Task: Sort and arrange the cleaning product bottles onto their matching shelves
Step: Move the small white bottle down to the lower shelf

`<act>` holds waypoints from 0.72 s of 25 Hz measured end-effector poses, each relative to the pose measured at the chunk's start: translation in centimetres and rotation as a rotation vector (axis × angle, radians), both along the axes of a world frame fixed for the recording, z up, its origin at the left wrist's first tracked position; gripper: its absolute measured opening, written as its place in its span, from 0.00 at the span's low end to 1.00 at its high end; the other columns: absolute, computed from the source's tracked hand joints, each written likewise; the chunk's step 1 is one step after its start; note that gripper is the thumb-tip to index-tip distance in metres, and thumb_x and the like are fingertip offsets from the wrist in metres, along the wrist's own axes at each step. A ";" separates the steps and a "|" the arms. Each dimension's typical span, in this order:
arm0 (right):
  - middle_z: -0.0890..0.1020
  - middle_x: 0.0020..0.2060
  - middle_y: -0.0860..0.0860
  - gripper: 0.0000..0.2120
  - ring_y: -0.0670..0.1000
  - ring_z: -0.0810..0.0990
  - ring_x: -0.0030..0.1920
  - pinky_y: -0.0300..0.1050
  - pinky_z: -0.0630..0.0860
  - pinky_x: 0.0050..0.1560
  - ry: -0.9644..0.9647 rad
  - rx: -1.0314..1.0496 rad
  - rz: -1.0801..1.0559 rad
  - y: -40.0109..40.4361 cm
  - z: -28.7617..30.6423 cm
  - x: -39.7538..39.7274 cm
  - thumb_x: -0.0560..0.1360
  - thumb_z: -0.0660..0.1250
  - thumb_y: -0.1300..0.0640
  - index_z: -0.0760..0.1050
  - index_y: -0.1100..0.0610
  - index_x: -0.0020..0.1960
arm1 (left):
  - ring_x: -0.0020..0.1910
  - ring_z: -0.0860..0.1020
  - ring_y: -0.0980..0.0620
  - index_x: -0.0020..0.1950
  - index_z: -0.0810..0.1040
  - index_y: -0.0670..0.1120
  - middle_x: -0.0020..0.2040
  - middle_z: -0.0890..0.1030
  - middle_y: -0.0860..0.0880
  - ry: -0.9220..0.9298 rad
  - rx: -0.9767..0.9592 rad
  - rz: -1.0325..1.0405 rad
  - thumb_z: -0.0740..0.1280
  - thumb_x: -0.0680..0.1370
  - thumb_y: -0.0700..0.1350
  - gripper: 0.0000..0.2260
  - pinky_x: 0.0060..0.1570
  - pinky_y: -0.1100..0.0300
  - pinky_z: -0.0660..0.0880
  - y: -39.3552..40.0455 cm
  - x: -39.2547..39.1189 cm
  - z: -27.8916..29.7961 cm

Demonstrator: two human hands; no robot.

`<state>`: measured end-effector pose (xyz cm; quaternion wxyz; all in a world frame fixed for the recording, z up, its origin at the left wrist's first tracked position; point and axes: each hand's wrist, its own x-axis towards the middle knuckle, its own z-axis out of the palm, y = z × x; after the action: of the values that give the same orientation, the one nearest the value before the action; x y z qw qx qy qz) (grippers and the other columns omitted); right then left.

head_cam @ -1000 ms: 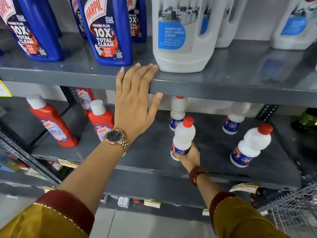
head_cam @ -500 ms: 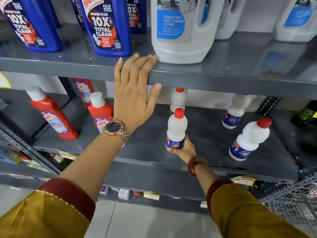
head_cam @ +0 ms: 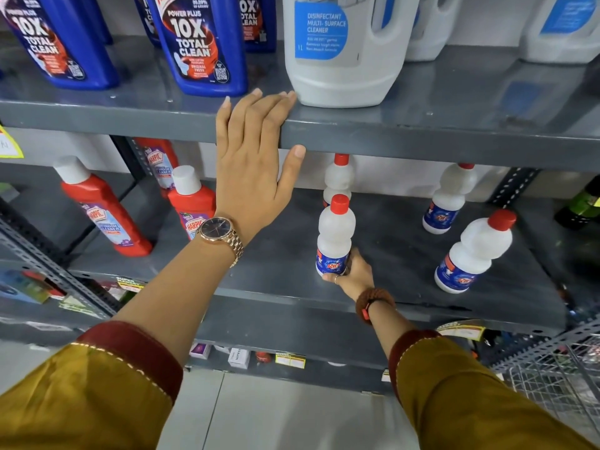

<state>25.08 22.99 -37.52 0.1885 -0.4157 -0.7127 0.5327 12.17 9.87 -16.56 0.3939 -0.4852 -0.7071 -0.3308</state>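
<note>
My right hand (head_cam: 352, 276) grips the base of a small white bottle with a red cap (head_cam: 335, 235), which stands upright on the lower grey shelf (head_cam: 292, 280). Another such bottle (head_cam: 338, 177) stands right behind it, and two more (head_cam: 448, 199) (head_cam: 474, 251) stand to the right. My left hand (head_cam: 253, 164) lies flat over the front edge of the upper shelf (head_cam: 422, 144), fingers on top and thumb below, holding no bottle. Blue toilet-cleaner bottles (head_cam: 201, 43) and white cleaner jugs (head_cam: 344, 50) stand on that upper shelf.
Red bathroom-cleaner bottles (head_cam: 104, 209) (head_cam: 191, 203) stand on the left of the lower shelf. A green bottle (head_cam: 581, 206) sits at the far right. A wire basket (head_cam: 558, 375) is at the lower right. Price tags hang along the shelf edges below.
My right hand has brought the white bottle from tilted to upright and set it slightly left on the lower shelf. My left hand has stayed on the upper shelf edge.
</note>
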 end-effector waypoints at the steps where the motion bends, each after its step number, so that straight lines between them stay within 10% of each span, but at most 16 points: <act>1: 0.77 0.61 0.55 0.32 0.56 0.78 0.58 0.53 0.76 0.59 -0.004 0.002 0.003 0.1 0.0 0.0 0.63 0.77 0.61 0.67 0.56 0.63 | 0.70 0.64 0.48 0.70 0.65 0.45 0.66 0.73 0.46 0.004 0.000 0.001 0.55 0.79 0.52 0.21 0.75 0.50 0.50 0.0 0.0 0.0; 18: 0.70 0.68 0.58 0.33 0.58 0.70 0.68 0.52 0.69 0.67 -0.133 0.046 0.015 0.6 -1.5 2.2 0.68 0.62 0.76 0.61 0.56 0.68 | 0.70 0.64 0.48 0.70 0.65 0.46 0.66 0.73 0.46 0.014 -0.012 -0.009 0.54 0.79 0.53 0.21 0.75 0.54 0.48 -0.1 -0.2 -0.1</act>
<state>27.29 23.55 -39.06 0.1463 -0.4404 -0.7388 0.4887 11.93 9.74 -16.70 0.3946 -0.4930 -0.7041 -0.3247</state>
